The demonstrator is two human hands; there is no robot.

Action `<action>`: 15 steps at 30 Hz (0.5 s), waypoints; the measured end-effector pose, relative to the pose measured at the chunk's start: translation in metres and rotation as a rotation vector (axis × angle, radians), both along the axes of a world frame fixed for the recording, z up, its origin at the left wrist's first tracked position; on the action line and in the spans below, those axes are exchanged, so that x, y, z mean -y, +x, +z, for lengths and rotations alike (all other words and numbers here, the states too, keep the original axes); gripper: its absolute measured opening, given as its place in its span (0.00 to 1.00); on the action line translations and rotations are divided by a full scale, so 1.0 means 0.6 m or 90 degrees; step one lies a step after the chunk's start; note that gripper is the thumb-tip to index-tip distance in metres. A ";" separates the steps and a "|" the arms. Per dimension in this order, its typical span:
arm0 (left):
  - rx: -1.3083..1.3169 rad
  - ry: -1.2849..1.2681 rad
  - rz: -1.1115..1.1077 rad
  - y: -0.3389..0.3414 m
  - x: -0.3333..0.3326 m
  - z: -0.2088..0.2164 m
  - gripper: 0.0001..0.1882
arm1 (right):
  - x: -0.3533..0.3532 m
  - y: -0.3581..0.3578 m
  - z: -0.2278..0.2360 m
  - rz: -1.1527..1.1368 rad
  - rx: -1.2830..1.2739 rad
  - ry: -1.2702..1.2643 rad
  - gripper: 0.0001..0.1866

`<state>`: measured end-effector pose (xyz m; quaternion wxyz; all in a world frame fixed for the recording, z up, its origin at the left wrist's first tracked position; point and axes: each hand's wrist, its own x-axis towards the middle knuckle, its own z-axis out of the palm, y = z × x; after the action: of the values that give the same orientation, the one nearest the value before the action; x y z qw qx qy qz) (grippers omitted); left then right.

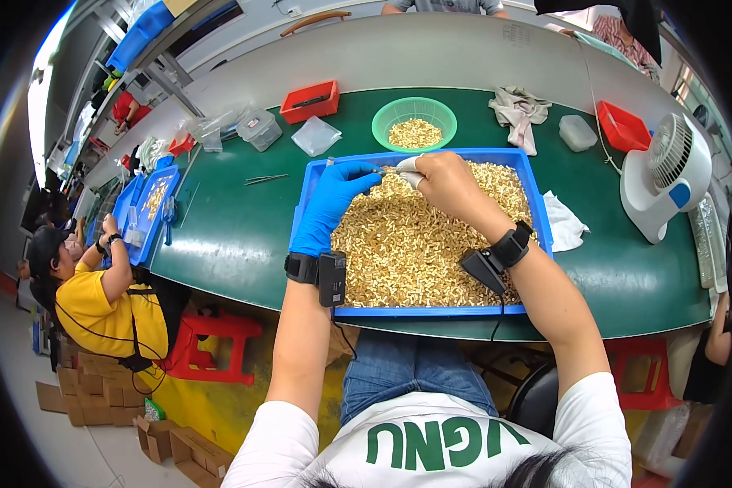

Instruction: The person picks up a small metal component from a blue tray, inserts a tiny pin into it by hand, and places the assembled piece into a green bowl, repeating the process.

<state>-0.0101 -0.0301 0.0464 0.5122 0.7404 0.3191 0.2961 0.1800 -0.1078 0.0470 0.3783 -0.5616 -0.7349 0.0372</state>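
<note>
My left hand (333,205), in a blue glove, is closed in a pinch over the far part of the tray. Bare except for white finger covers, my right hand (449,185) is pinched right beside it. Between the two sets of fingertips is a small brass-coloured metal part (389,171), too small to make out well. Below both hands lies a blue tray (431,311), filled with a great many small brass-coloured parts (419,244). Just beyond it, a round green plastic basket (380,122) holds more of the same parts.
Tweezers (266,178) lie left of the tray. Clear plastic boxes (259,130) and a red bin (310,102) stand behind. To the right are a white cloth (563,221), a rag (519,114) and a white fan (667,171). A person in yellow (110,301) works at left.
</note>
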 end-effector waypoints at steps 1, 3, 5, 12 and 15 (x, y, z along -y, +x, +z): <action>0.020 0.010 0.011 0.002 0.002 -0.001 0.10 | 0.001 -0.001 0.001 0.001 0.000 0.002 0.08; 0.059 0.032 0.034 0.006 0.006 -0.001 0.08 | 0.000 -0.001 0.000 0.002 0.001 0.005 0.08; 0.057 0.032 0.034 0.006 0.006 0.001 0.08 | -0.002 0.000 -0.003 0.003 -0.007 0.008 0.08; 0.046 0.064 0.041 0.011 0.010 -0.001 0.09 | -0.004 0.002 -0.010 -0.001 0.051 -0.023 0.07; 0.044 0.038 0.033 0.018 0.016 -0.005 0.09 | -0.003 -0.008 -0.010 0.024 0.039 -0.050 0.07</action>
<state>0.0006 -0.0398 0.0431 0.4927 0.7361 0.3116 0.3438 0.1753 -0.1062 0.0410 0.3327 -0.5628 -0.7546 0.0560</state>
